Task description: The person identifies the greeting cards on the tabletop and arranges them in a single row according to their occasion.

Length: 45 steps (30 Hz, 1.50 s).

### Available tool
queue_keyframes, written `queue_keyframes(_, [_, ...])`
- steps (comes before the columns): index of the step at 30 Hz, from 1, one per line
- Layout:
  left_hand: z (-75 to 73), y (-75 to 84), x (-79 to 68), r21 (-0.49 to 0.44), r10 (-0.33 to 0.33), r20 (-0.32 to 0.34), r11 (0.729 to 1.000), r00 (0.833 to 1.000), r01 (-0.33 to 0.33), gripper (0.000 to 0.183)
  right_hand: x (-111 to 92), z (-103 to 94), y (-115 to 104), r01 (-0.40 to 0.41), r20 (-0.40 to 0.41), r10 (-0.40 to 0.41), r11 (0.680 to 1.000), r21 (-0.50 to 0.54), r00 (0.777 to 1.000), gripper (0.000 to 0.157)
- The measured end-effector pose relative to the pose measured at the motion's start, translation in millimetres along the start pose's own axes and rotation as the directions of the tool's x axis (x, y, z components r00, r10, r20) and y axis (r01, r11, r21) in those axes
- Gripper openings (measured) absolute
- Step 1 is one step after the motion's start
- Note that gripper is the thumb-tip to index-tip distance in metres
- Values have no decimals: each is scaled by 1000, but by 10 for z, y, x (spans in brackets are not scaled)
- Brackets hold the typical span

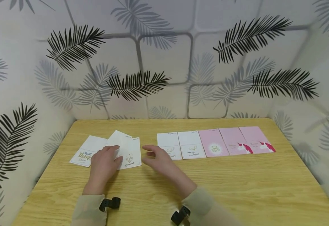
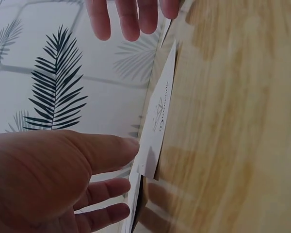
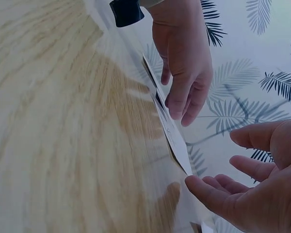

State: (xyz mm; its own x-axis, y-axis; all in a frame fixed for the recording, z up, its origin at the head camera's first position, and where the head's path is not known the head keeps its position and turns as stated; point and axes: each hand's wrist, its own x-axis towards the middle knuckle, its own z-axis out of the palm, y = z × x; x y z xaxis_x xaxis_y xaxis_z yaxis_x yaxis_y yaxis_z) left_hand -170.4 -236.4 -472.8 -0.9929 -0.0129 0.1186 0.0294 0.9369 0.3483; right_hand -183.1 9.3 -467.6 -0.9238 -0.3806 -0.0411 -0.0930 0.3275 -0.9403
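Observation:
My left hand (image 1: 103, 163) is over the left group of white cards, with its thumb by the left edge of the diamond-print card (image 2: 157, 114). Whether its fingertips touch the cards cannot be made out. That diamond card overlaps another white card (image 1: 117, 137), whose lower part is hidden. Left of them lies a "Thank you" card (image 1: 82, 157), partly covered by the hand. My right hand (image 1: 163, 161) hovers with loosely bent fingers just right of the diamond card, holding nothing. It hides part of a white card with gold wings (image 1: 167, 138).
On the wooden table (image 1: 238, 185), a row runs rightward: a second white winged "heart" card (image 1: 191, 141), a pink "Smile more" card (image 1: 213, 142), and two pink unicorn cards (image 1: 233, 138). A leaf-patterned backdrop (image 1: 167, 106) stands behind and at both sides.

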Motion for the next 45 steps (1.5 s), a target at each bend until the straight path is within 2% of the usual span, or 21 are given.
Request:
queue_keyframes(7, [20,-21,-32,21,12,46,1000,999,-13,50,30,104,6,-32,5,32,998,57,999,53])
queue_keyframes(10, [32,-28,-43,21,16,54,1000,998,-18,50,14,138,-16,-67,16,65,990,123,998,53])
queue_keyframes(19, [53,-37,-47,23,12,55,1000,998,-14,47,-17,190,-61,-113,18,114,932,345,993,52])
queue_keyframes(23, [58,-41,-48,20,4,68,1000,998,-5,48,3,220,-33,-113,4,120,914,389,993,52])
queue_keyframes(32, [72,-45,-51,5,2,74,1000,997,-2,48,71,280,-2,-140,-3,156,890,434,988,50])
queue_keyframes(38, [68,-36,-52,12,-4,79,1000,997,3,48,92,311,30,-165,-4,179,914,371,984,44])
queue_keyframes(45, [8,-2,-37,-4,-6,30,1000,1000,6,45,79,283,20,-175,-31,199,917,358,980,44])
